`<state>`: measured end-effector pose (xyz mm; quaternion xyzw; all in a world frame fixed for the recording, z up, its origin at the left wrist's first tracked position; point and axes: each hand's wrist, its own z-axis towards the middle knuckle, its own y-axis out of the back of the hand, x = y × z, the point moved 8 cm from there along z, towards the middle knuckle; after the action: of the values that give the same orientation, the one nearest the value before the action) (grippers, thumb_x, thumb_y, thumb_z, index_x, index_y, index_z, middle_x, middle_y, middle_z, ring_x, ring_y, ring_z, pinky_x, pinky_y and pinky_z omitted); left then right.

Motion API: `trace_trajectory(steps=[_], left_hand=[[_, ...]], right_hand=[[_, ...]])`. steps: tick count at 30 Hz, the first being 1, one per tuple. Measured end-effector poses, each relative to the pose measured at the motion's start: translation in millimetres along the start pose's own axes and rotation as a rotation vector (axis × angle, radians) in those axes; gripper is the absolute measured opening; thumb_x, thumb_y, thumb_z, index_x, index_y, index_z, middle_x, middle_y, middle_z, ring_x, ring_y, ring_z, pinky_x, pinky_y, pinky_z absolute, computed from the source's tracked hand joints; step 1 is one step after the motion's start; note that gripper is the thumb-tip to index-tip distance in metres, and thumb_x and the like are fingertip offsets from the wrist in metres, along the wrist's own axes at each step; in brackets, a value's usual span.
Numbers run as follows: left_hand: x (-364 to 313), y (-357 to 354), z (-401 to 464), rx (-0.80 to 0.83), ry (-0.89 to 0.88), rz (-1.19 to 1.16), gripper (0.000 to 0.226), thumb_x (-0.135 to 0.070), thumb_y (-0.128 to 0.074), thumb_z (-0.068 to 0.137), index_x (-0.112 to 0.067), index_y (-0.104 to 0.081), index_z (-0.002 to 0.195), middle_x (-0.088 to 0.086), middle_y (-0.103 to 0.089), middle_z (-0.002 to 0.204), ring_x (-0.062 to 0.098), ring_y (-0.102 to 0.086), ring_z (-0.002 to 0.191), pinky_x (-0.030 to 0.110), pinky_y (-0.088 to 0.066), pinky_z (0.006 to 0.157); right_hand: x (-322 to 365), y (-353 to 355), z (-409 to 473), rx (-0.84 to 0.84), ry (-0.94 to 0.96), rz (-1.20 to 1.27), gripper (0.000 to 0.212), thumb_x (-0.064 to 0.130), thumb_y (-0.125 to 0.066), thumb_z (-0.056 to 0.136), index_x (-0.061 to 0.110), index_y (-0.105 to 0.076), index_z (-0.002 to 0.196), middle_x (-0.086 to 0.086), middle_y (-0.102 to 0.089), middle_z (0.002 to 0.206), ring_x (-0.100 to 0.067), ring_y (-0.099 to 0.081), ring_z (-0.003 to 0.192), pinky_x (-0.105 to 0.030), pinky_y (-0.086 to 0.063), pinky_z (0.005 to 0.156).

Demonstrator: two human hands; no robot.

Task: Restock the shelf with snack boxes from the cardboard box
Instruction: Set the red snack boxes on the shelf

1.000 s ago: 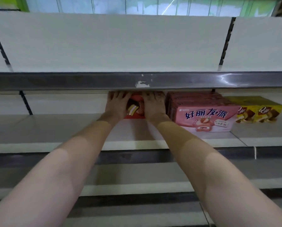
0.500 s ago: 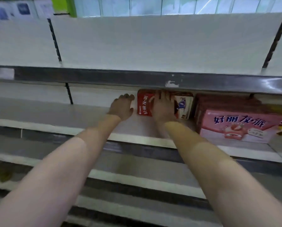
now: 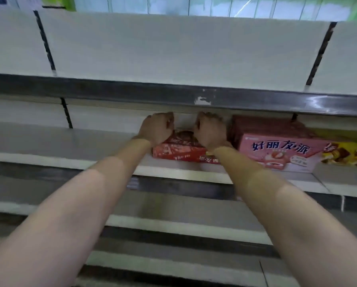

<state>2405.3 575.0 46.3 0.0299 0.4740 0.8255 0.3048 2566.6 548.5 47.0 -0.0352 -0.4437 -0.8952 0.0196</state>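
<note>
So the red snack box (image 3: 178, 151) is a flat rectangular carton, glossy printed card with white lettering and a chocolate pie picture on top, lying flat on the white shelf (image 3: 49, 146) with its long side facing out. Both hands are on it. The left hand (image 3: 157, 128) sits over the box's 10 o'clock corner, knuckles up and fingers curled down past the far edge, and the right hand (image 3: 209, 129) does the same over the 2 o'clock end. Honestly I can't tell if the fingers really wrap the back of the box or just rest there, since the fingertips are hidden behind the hands and up in the shadow of the shelf above.

Just beside it at 3 o'clock is a pink snack box (image 3: 277, 152), bigger, with blue characters and a strawberry cake on its matte-looking front, what looks like more of the same stacked behind. Further toward 3 o'clock, yellow snack boxes (image 3: 345, 152) with chocolate cake pictures.

The dark metal shelf edge (image 3: 111, 90) overhead, shiny, with a scuffed white patch, cuts off the view of the knuckles and the back of the shelf. Slotted black uprights (image 3: 44, 40) run up the white back panels.
</note>
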Motion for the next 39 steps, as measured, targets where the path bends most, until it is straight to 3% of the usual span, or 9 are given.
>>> trace_trajectory(steps=[6,10,18,21,25,29,33,36,39], left_hand=[[23.9,-29.2,-2.4,0.271,0.149,0.028,0.041,-0.055,-0.047,0.093,-0.023,-0.064,0.111,0.007,-0.064,0.115,0.031,-0.059,0.104,0.039,-0.049,0.085],[19.2,-49.2,-11.0,0.489,0.128,-0.093,0.055,-0.066,-0.043,0.089,-0.030,-0.058,0.128,0.007,-0.063,0.113,0.027,-0.063,0.101,0.041,-0.053,0.088],[23.5,-42.6,-14.9,0.563,0.105,-0.228,0.074,-0.067,-0.068,0.078,-0.031,-0.051,0.140,-0.004,-0.055,0.133,0.017,-0.054,0.116,0.026,-0.043,0.092],[35.4,-27.1,-9.6,0.440,0.154,-0.194,0.072,-0.057,-0.076,0.076,-0.026,-0.054,0.138,0.003,-0.049,0.141,0.023,-0.048,0.127,0.028,-0.040,0.098],[67.9,-8.3,-12.1,0.325,0.327,-0.065,0.079,-0.055,-0.081,0.071,-0.016,-0.052,0.134,0.010,-0.049,0.135,0.030,-0.051,0.123,0.041,-0.045,0.101],[84.7,-9.4,-26.2,0.464,0.481,-0.108,0.063,-0.060,-0.071,0.080,-0.001,-0.066,0.101,0.014,-0.073,0.097,0.025,-0.070,0.077,0.034,-0.059,0.071],[63.7,-22.4,-51.2,0.691,0.507,-0.341,0.077,-0.073,-0.071,0.068,-0.011,-0.061,0.112,0.005,-0.074,0.095,0.022,-0.073,0.083,0.035,-0.058,0.084],[56.2,-18.2,-59.2,0.682,0.507,-0.484,0.086,-0.059,-0.085,0.051,-0.008,-0.061,0.117,0.000,-0.077,0.085,0.017,-0.074,0.075,0.026,-0.057,0.066],[58.2,-10.2,-54.8,0.637,0.486,-0.415,0.083,-0.055,-0.088,0.057,-0.010,-0.059,0.120,0.004,-0.075,0.095,0.022,-0.074,0.082,0.035,-0.059,0.081]], right_hand=[[-20.8,-32.0,-7.6,0.411,-0.101,-0.100,0.052,0.049,-0.046,0.097,0.010,-0.051,0.132,-0.019,-0.051,0.133,-0.040,-0.049,0.121,-0.047,-0.042,0.101],[-27.2,-41.5,-9.1,0.520,-0.140,-0.087,0.068,0.065,-0.042,0.093,0.013,-0.049,0.136,-0.016,-0.050,0.135,-0.041,-0.048,0.122,-0.051,-0.041,0.103],[-26.0,-40.5,-9.4,0.567,-0.070,-0.079,0.077,0.078,-0.037,0.089,0.017,-0.050,0.134,-0.014,-0.056,0.133,-0.039,-0.049,0.123,-0.053,-0.034,0.108],[-20.7,-31.9,-9.7,0.599,-0.088,-0.121,0.085,0.087,-0.037,0.081,0.017,-0.056,0.126,-0.012,-0.060,0.127,-0.036,-0.052,0.119,-0.052,-0.032,0.108],[0.4,-14.3,-2.0,0.513,0.000,-0.080,0.061,0.077,-0.054,0.079,0.020,-0.052,0.099,-0.005,-0.066,0.101,-0.024,-0.058,0.083,-0.033,-0.047,0.073],[16.9,-15.8,0.7,0.518,-0.047,0.107,0.040,0.050,-0.069,0.077,0.015,-0.058,0.090,-0.005,-0.067,0.091,-0.024,-0.065,0.078,-0.034,-0.053,0.070],[48.3,-28.1,-0.4,0.561,-0.067,0.360,0.023,0.031,-0.070,0.082,0.008,-0.065,0.082,-0.011,-0.072,0.069,-0.024,-0.071,0.053,-0.038,-0.062,0.057],[71.8,-33.7,-4.1,0.616,0.027,0.411,0.016,0.023,-0.063,0.089,0.009,-0.068,0.084,-0.010,-0.071,0.064,-0.021,-0.069,0.048,-0.028,-0.055,0.046],[80.0,-31.8,-1.3,0.600,0.116,0.386,0.012,0.034,-0.068,0.087,0.025,-0.066,0.079,-0.002,-0.072,0.072,-0.019,-0.070,0.055,-0.027,-0.054,0.051]])
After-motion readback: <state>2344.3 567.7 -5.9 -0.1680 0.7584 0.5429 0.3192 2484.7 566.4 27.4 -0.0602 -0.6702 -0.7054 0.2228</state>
